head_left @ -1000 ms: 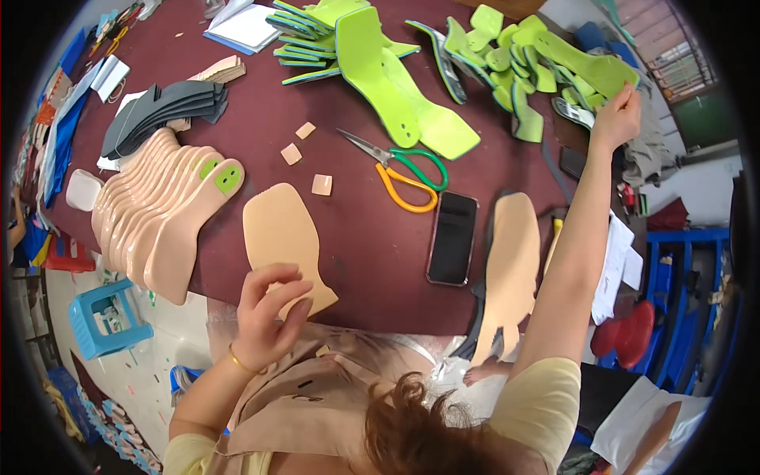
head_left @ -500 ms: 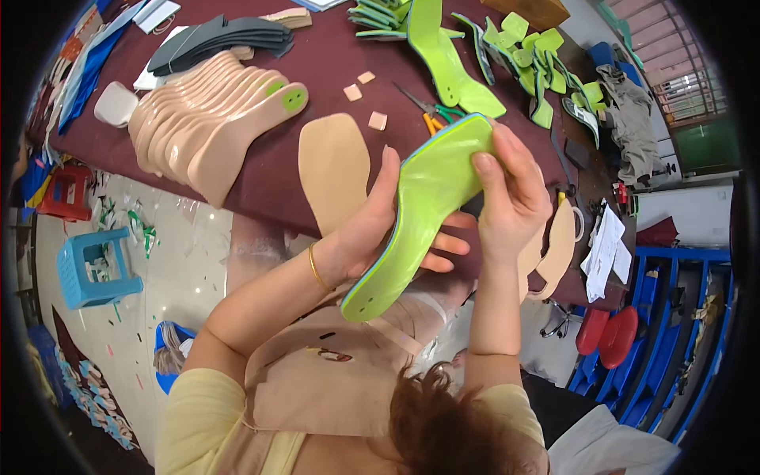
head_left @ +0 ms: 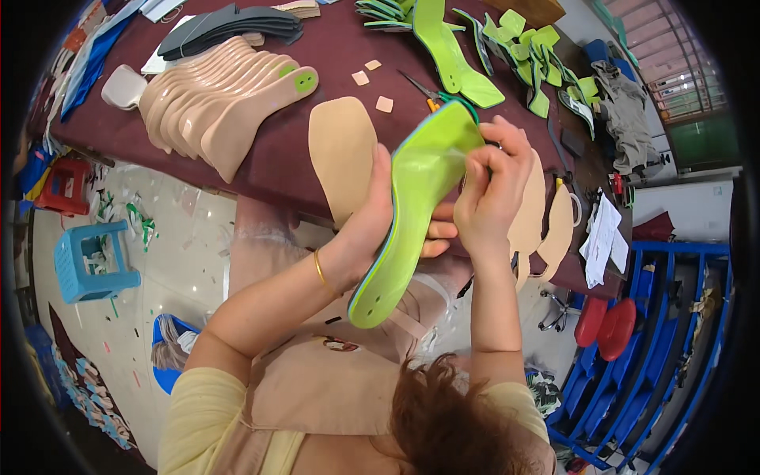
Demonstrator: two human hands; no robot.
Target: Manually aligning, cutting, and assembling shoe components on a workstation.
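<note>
A glossy lime-green foot-and-leg splint shell (head_left: 418, 186) with a blue edge is held up tilted over the table's near edge. Its wide end points away from me; the narrow end, with two small holes, points at my lap. My left hand (head_left: 362, 229) is closed round the middle from beneath, thumb along the left edge and fingertips showing past the right. At the wide end's right edge, my right hand (head_left: 495, 190) is pinched, thumb against bent forefinger. A pale shiny streak runs from that pinch onto the green surface; whether it is clear film I cannot tell.
On the maroon-covered table (head_left: 277, 146) lie a row of beige splint shells (head_left: 210, 103), a flat beige pad (head_left: 342, 150), dark grey pads (head_left: 229, 30), scissors (head_left: 427, 93) and more green shells (head_left: 451, 59). A blue stool (head_left: 95, 261) stands left, a blue rack (head_left: 649, 332) right.
My right hand has come off the shell's far end and moved down along its right edge, now pinching there. The shell has turned slightly more upright in my left hand.
</note>
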